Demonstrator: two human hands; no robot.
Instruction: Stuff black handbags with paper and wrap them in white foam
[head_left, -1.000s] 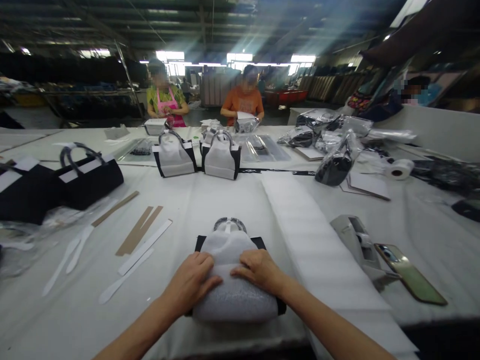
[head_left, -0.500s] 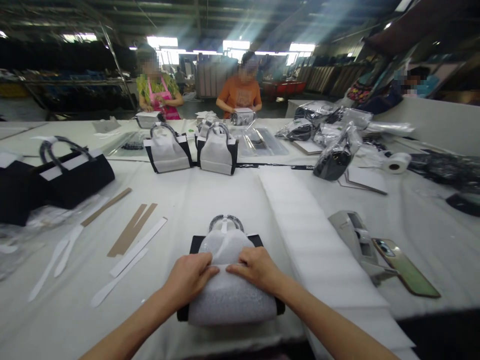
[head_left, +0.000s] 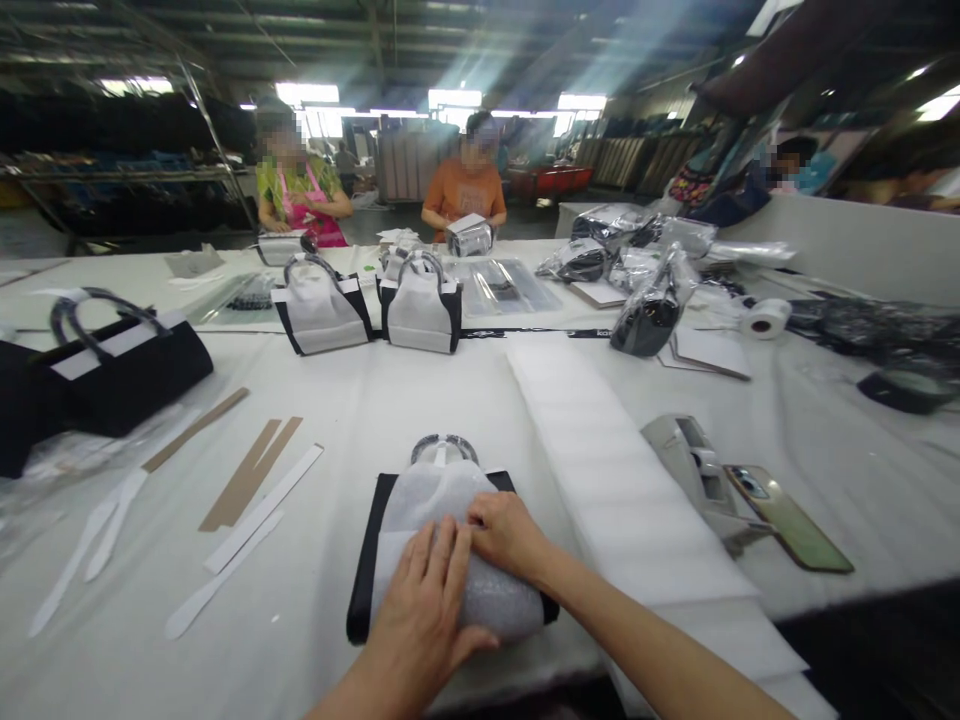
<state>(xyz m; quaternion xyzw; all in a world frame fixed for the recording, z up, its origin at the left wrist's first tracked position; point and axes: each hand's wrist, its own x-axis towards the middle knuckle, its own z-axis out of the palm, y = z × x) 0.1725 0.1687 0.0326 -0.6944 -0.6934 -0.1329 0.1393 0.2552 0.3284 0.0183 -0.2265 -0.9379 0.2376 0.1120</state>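
A black handbag (head_left: 366,585) lies flat on the white table in front of me, wrapped in white foam sheet (head_left: 427,500), its handle (head_left: 444,449) pointing away. My left hand (head_left: 421,610) lies flat on the foam with fingers stretched out. Beside it my right hand (head_left: 508,534) presses the foam, fingers curled at the wrap's edge.
A long strip of white foam (head_left: 600,460) runs along my right, then a tape dispenser (head_left: 694,470) and a phone (head_left: 787,515). Card and white strips (head_left: 255,485) lie left. Two wrapped bags (head_left: 420,310) stand farther off; black bags (head_left: 120,365) stand at left. People work across the table.
My left hand slid toward the middle of the bag and flattened out on the foam. The bag turned slightly, its left black side now showing. The view shifted a little right.
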